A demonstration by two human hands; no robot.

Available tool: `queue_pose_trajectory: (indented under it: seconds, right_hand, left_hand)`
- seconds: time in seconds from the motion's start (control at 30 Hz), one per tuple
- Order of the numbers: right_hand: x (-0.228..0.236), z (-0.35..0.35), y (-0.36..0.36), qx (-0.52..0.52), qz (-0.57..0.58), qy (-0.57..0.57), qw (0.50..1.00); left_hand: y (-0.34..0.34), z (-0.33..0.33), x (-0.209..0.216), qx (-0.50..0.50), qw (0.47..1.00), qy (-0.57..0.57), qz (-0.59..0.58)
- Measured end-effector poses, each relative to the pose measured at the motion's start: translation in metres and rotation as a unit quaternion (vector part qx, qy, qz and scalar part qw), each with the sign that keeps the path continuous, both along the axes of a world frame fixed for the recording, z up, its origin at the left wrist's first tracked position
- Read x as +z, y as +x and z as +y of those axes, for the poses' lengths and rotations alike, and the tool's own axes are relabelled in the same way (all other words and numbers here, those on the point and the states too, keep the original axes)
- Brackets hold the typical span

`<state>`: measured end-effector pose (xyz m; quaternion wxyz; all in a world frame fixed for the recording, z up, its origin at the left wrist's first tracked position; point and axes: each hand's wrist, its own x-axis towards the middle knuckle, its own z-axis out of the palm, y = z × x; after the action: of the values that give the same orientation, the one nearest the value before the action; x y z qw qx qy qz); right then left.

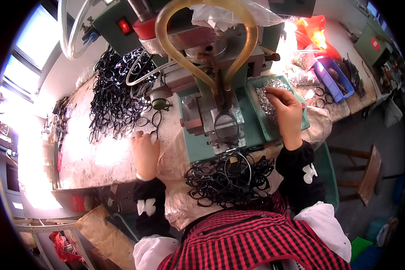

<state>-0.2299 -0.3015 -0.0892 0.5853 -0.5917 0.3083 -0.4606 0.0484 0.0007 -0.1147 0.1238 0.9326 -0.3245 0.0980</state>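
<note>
My left hand (145,155) rests at the edge of a pile of black glasses frames (117,94), its fingers curled and its thumb at the lower end of one round-rimmed glasses frame (156,119). My right hand (287,114) is over a green tray (262,119) of small silvery metal parts (266,102), thumb and fingers pinched together; what they hold is too small to make out. Between my hands, another round glasses frame (226,128) sits on the metal fixture of a green bench machine (193,148). More black glasses frames (229,180) lie heaped on plastic in front of me.
A thick yellowish hose (162,27) loops down to the machine head. Beyond the tray are bags of small parts (297,74), a blue bin (333,78) and a red bag (312,33). A wooden stool (369,175) stands at the right, below the table.
</note>
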Motion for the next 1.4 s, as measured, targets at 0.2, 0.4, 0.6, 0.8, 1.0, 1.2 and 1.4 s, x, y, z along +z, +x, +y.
queue_pose_trajectory:
  seconds: [0.2,0.4,0.6,0.8,1.0,1.2,1.4]
  right_hand:
    - [-0.001,0.015,-0.055,-0.110,0.167,-0.219,0.955]
    - [0.057,0.050,-0.024,0.029,0.067,-0.187,0.980]
    - [0.071,0.068,0.032,0.089,-0.021,-0.112,0.989]
    - [0.074,0.071,0.035,0.120,-0.062,-0.006,0.991]
    - [0.092,0.090,0.030,0.164,-0.084,0.005,0.983]
    - [0.063,0.035,-0.001,0.056,0.175,-0.313,0.932]
    - [-0.014,-0.016,-0.035,-0.104,0.355,-0.421,0.828]
  left_hand:
    - [-0.017,-0.006,-0.007,-0.032,0.977,-0.210,-0.006]
    - [-0.025,-0.013,0.040,-0.070,0.845,-0.458,0.269]
    - [-0.033,-0.023,0.013,-0.108,0.812,-0.522,0.240]
    - [-0.100,-0.029,0.114,-0.342,0.864,-0.361,-0.077]
    - [-0.153,-0.046,0.179,-0.564,0.782,-0.161,-0.211]
    - [-0.158,-0.085,0.141,-0.615,0.736,-0.149,-0.240]
    - [-0.161,-0.088,0.134,-0.604,0.744,-0.156,-0.239]
